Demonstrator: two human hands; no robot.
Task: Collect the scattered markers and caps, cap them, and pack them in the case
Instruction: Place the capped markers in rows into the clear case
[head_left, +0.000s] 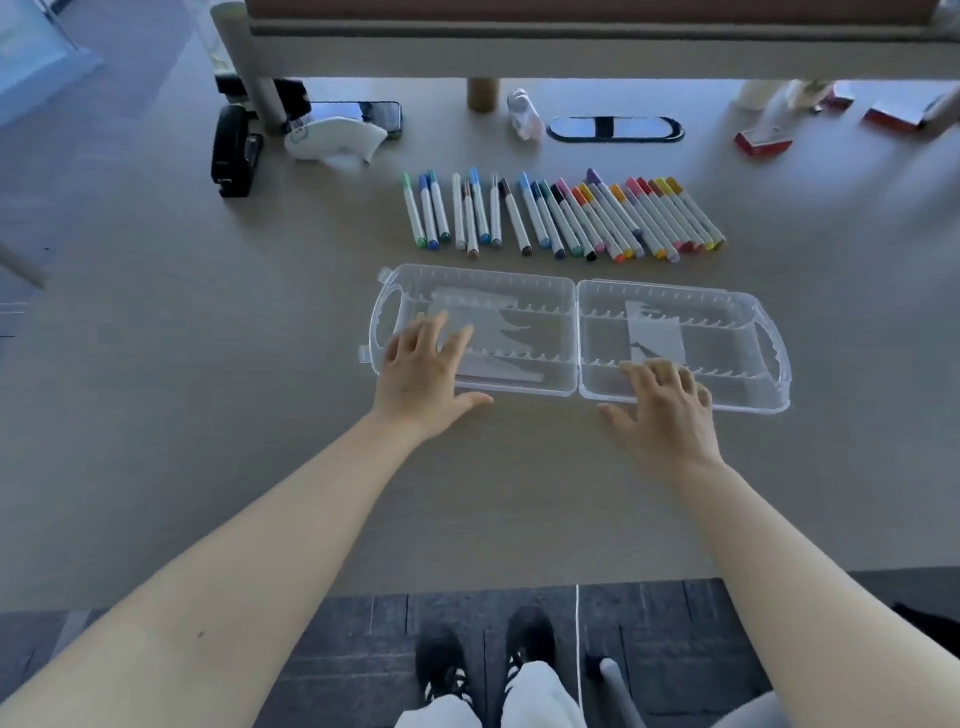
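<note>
We are resting both spread hands, left hand (423, 371) and right hand (662, 410), flat on the open clear case (576, 291) at frame centre, gripping nothing; capped markers (561, 218) are lying just above, so packing seems next.

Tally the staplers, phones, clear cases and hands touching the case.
Stapler: 1
Phone: 1
Clear case: 1
Hands on the case: 2, left hand and right hand
Total: 5
</note>
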